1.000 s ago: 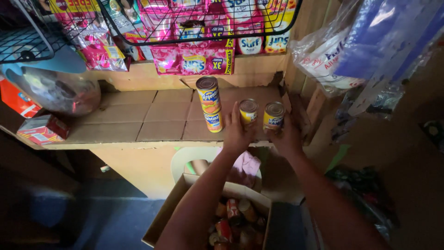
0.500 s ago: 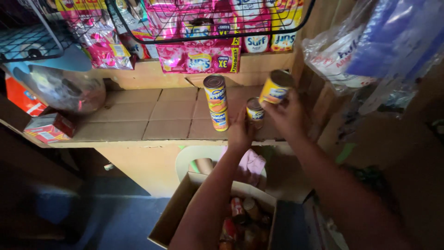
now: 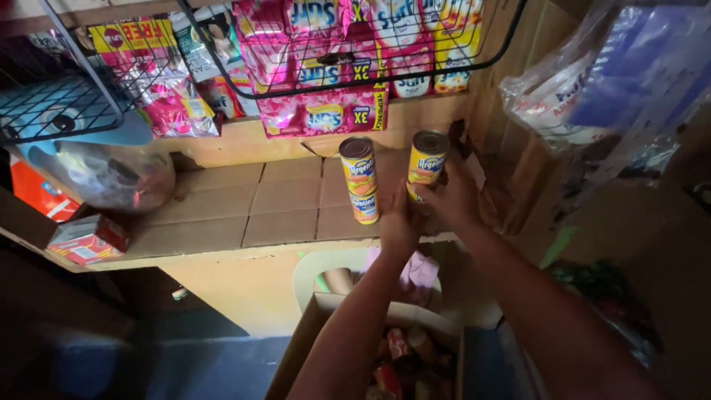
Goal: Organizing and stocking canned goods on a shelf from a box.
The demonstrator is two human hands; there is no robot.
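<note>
Nearest the camera, an open cardboard box is sitting low down, holding a jumble of small cans and packets. Both forearms are reaching up over it toward the bench, a tan surface laid out in squares.

The left hand is pressing flat-fingered against the lower yellow can, which it is hiding almost entirely; it looks like a steadying touch, not a full wrap, though the thumb side is not showing. The right hand is wrapping around the upper yellow can from the side and behind.

Change: a second ago two yellow cans were standing side by side at bench level; half a second ago the right one was lifted high; now it is sitting directly over the other, apparently resting on it, so a second two-high stack is forming. Fingers are still on, not released.

Just left of it, the finished can stack is standing upright, apart from the hands.

Further back, pink sachet strips are hanging from a wire rack. Far left, a red carton and a plastic bag are lying on the bench.
</note>
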